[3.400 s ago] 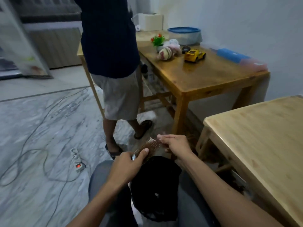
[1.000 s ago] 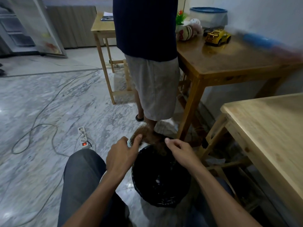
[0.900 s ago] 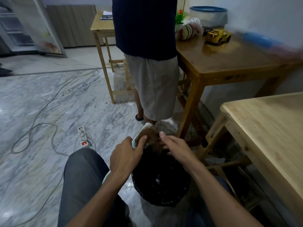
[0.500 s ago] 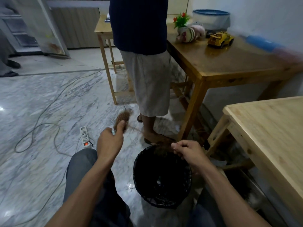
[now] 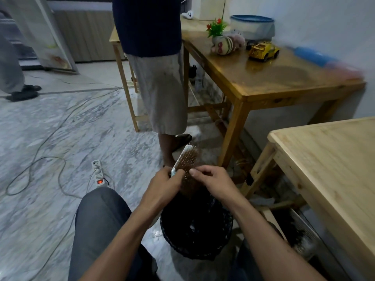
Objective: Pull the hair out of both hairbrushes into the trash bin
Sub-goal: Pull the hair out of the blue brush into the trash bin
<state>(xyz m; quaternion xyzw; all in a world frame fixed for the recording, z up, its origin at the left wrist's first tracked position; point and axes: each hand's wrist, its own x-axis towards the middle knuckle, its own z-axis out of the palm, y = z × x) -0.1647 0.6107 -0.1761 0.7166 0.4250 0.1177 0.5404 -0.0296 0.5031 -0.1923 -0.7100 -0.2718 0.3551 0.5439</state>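
Observation:
My left hand grips the handle of a hairbrush with a pale edge and brown bristle pad, held up above the black mesh trash bin that stands on the floor between my knees. My right hand pinches a clump of brown hair at the lower part of the bristle pad; the clump hangs down toward the bin's mouth. I see only one hairbrush.
A person in grey shorts stands just beyond the bin beside a dark wooden table with toys. A pale wooden table is at my right. A power strip and cables lie on the marble floor at left.
Half a second ago my left hand held the brush out to the left while my right hand hung over the bin. Both hands have come together again over the bin.

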